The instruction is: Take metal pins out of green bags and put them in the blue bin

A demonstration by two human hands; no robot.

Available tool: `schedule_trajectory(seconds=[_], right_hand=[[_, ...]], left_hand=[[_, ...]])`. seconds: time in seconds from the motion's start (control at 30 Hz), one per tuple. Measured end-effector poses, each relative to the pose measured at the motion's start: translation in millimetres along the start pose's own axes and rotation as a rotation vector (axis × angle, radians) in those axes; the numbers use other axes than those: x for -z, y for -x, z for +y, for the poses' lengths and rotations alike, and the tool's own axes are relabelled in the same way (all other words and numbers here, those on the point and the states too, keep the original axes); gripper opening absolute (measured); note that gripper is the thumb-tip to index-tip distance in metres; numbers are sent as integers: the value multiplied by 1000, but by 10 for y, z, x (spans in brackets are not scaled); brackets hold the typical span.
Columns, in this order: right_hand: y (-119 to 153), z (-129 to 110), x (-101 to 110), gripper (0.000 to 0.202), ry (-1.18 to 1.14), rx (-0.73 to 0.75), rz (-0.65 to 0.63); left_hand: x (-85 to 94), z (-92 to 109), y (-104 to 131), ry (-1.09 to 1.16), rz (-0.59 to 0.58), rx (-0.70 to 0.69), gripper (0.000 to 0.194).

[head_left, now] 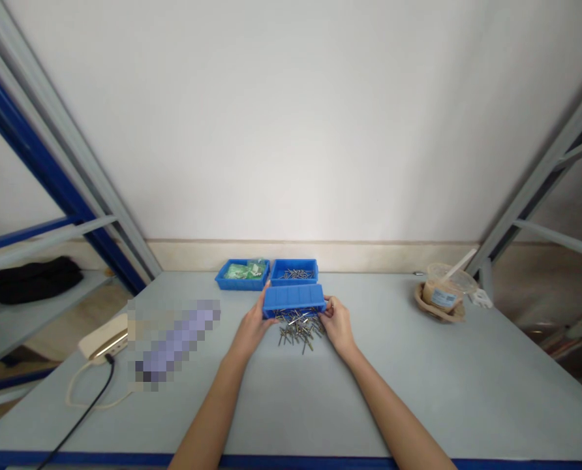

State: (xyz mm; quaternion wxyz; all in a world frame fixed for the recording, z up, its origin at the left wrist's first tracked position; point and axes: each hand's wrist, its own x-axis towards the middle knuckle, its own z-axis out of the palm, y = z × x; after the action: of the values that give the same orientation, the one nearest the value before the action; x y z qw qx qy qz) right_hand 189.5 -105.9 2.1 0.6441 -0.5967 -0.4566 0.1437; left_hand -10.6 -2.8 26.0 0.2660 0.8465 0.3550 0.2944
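Between my two hands a blue plastic bin is tipped toward me, its ribbed underside facing up. Thin metal pieces, like screws or rivets, lie in a loose pile on the table under and in front of its rim. My left hand grips the bin's left end, and my right hand is closed at its right end. Right behind stands a second blue bin with similar metal pieces inside. Beside it on the left, a third blue bin holds green plastic packets.
On the right, a plastic cup with a straw sits in a brown cardboard holder. A white power strip with cables and a blurred-out purple object lie on the left. Metal rack posts flank the grey table.
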Motion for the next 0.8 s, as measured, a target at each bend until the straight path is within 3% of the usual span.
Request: schedule_trajectory(seconds=[0.2,0.43,0.8], right_hand=[[-24,28,89,8,65,21,15],[-18,50,130,2,84,-3,45],[40,-88,147,16,53,-36,141]], left_hand=[[49,-53,49,-81,-8,-83,65],[-58,-158,33,-165,13,-63,53],[-77,25,69,-4,-68,-60,49]])
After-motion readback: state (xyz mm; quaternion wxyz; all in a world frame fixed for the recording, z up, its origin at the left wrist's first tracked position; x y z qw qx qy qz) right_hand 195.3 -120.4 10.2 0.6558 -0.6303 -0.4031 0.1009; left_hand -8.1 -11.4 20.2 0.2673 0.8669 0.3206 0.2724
